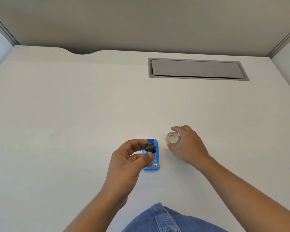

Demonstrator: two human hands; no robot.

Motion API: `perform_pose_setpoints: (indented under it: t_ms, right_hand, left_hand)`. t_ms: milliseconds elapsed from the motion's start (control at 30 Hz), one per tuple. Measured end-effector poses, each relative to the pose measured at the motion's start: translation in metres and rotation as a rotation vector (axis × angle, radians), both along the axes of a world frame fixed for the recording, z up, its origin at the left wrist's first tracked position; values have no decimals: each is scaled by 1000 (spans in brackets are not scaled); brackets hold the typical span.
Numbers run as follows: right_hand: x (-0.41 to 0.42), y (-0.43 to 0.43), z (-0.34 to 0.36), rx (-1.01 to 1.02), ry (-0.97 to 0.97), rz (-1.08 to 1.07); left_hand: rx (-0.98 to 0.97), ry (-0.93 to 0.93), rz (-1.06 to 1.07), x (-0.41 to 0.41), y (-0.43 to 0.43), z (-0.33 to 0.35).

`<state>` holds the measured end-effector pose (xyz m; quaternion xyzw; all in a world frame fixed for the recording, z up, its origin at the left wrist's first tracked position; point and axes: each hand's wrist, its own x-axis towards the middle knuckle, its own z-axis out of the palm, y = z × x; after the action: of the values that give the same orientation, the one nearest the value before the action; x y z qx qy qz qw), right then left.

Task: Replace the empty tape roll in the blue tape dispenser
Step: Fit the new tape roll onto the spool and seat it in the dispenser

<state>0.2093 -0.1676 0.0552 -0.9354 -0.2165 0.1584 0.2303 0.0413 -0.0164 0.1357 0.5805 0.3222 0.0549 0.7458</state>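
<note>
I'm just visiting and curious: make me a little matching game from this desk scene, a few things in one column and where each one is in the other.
Things:
1. black spindle
2. clear tape roll
3. blue tape dispenser
4. grey hatch

Places:
A. set into the desk at the far side
B. pinched in the left hand
C. lying on the desk between the hands
D. under the right hand's fingers

Pairs: 1-B, 2-D, 3-C, 4-A

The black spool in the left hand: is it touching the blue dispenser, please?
Apart: in the head view the black spool is pinched by left hand fingertips above the blue dispenser.
</note>
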Motion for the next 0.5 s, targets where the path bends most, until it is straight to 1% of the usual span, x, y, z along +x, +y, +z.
perform_pose_setpoints:
  t_ms: [167,267,367,500]
  right_hand:
    - [11,10,-7,-79,37,84]
    - [13,13,-1,-42,32,78]
    - [8,14,18,125,26,72]
    - [-15,9,57,363,118,126]
  left_hand:
    - [23,19,-17,-2,2,0]
    - [39,13,-4,-5,4,2]
    - [44,-21,5,-11,5,9]
    - [68,-85,24,-19,6,19]
